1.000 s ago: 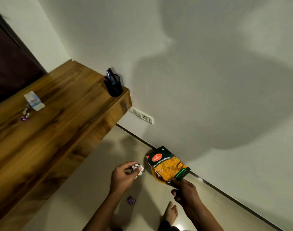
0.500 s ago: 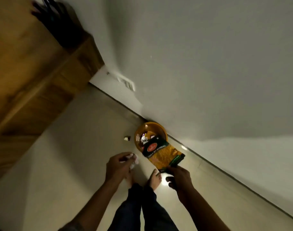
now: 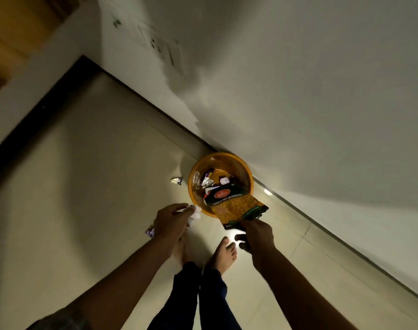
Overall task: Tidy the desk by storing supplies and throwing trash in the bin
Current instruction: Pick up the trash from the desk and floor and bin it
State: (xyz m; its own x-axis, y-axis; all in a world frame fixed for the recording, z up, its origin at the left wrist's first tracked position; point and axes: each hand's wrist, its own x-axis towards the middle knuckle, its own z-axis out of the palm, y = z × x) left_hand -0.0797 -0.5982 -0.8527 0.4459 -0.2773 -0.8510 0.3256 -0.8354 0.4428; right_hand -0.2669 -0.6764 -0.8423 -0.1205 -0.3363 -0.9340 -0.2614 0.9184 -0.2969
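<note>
A corner of the wooden worktop (image 3: pixel 10 32) shows at the far left. On the floor (image 3: pixel 84 186) a purple wrapper (image 3: pixel 150 231) lies just beside the left hand (image 3: pixel 171 222), whose fingers pinch a crumpled white paper (image 3: pixel 195 215) near the bin's rim. A silver wrapper (image 3: pixel 176 181) lies on the floor just left of the orange bin (image 3: pixel 196 172), which stands against the wall (image 3: pixel 298 91) and holds scraps of trash. The snack packet (image 3: pixel 236 206) hangs tilted over the bin's near edge, its lower end pinched by the right hand (image 3: pixel 256 234). Two bare feet (image 3: pixel 223 254) stand below the hands.
</note>
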